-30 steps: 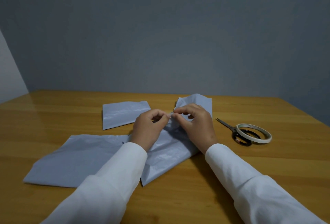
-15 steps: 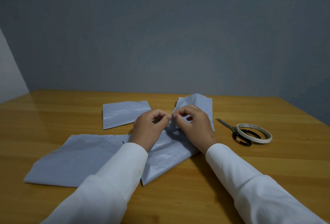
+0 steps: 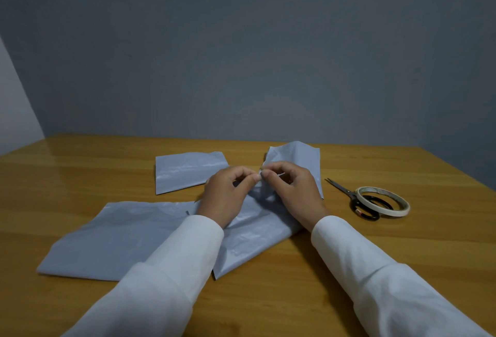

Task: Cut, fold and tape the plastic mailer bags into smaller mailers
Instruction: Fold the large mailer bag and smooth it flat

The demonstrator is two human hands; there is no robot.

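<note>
wall point(image 3: 241, 55) of dull grey-blue fills the upper half of the view, with a paler strip point(image 3: 13, 111) at the far left. below it a glossy wooden table point(image 3: 80, 165) runs across, its grain going side to side. the biggest thing on the table is a flat grey plastic bag point(image 3: 115, 237) at the near left, lying creased. a second grey bag point(image 3: 255, 240) overlaps its right edge and runs up toward the far side, where its end point(image 3: 298, 157) is lifted and crumpled. two white sleeves point(image 3: 171, 277) come in from the bottom and cover part of both bags. a smaller folded grey piece point(image 3: 188, 171) lies flat beyond the left hand, apart from the others. the left hand point(image 3: 225, 197) and the right hand point(image 3: 295, 191) meet over the raised bag, fingers curled and fingertips nearly touching, both pinching its edge; a small pale bit point(image 3: 261, 168) shows at the pinch, too small to make out. well to the right lies a roll of white tape point(image 3: 402, 202), flat, resting over the black handles of a pair of scissors point(image 3: 341, 189) whose blades point toward the hands. no writing can be read on anything.
</note>
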